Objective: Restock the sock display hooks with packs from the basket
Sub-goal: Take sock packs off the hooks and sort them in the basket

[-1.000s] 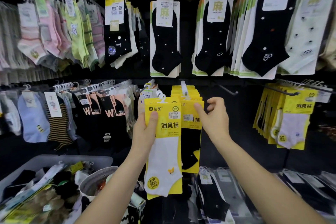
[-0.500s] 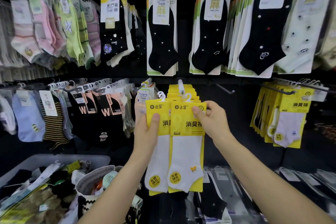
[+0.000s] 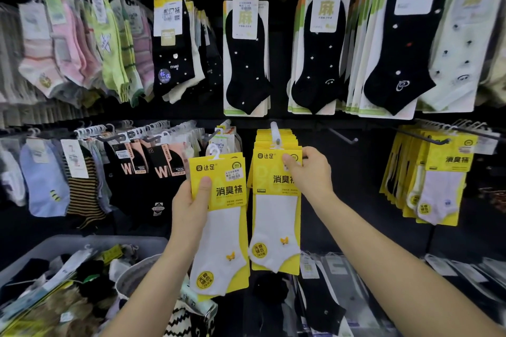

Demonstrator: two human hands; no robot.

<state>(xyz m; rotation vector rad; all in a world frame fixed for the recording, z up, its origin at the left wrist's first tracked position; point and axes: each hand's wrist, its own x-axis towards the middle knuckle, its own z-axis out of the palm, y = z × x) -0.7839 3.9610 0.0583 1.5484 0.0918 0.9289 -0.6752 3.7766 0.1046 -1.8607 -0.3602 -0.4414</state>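
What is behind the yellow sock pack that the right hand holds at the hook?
Behind the front pack held by the right hand, more yellow packs hang on the same hook. Only their top edges show; their socks are covered.

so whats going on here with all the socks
A person is restocking a sock display. Their right hand pinches the top of a yellow sock pack at the front of the middle hook, where more yellow packs hang; whether it is fully on is unclear. Their left hand holds a second pack, off any hook. The basket of loose socks sits at lower left.
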